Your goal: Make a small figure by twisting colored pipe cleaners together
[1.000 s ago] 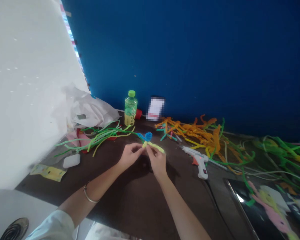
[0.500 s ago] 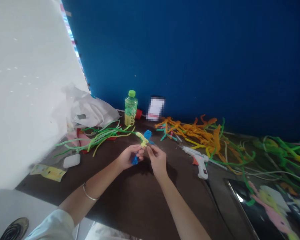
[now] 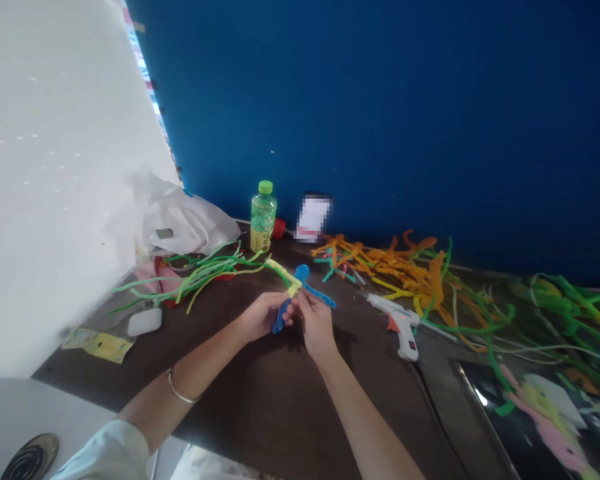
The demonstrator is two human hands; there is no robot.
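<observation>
Pinching hands: left hand (image 3: 263, 316) and right hand (image 3: 317, 327) each close their grip on the blue-and-yellow figure (image 3: 294, 289), above the worktop (image 3: 260, 400).
Figure's axis: yellow strip (image 3: 279, 270) points far-left, blue strip (image 3: 323, 297) right and nearer; blue ends (image 3: 279, 320) point nearward.
Since earlier frame: yellow strip reaches farther left; blue strip shows longer beyond the right hand.
Fingers hide: part of the figure's middle.

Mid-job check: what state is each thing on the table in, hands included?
Left hand: pinching craft piece
Right hand: pinching craft piece
Craft piece: held, blue and yellow parts together
Bottle: upright, capped
Glue gun: on its side, heat unclear
Phone: tilted up, screen lit
Plastic bag: crumpled
</observation>
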